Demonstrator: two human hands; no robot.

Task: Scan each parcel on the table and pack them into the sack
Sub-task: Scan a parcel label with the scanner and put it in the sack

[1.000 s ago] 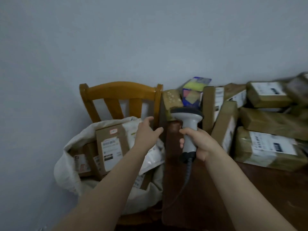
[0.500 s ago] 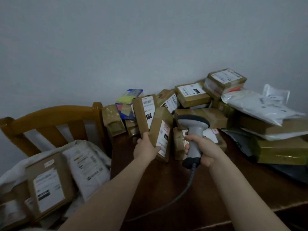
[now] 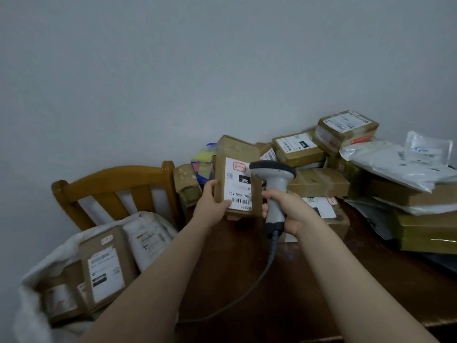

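Dim, flat, bluish light without hard shadows; the picture is soft and grainy, bowing at the edges.

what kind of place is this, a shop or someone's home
Likely a small parcel sorting spot in a plain room, maybe a home: labelled parcels piled on a wooden table, a scanner in the right hand, and a sack of parcels on a chair.
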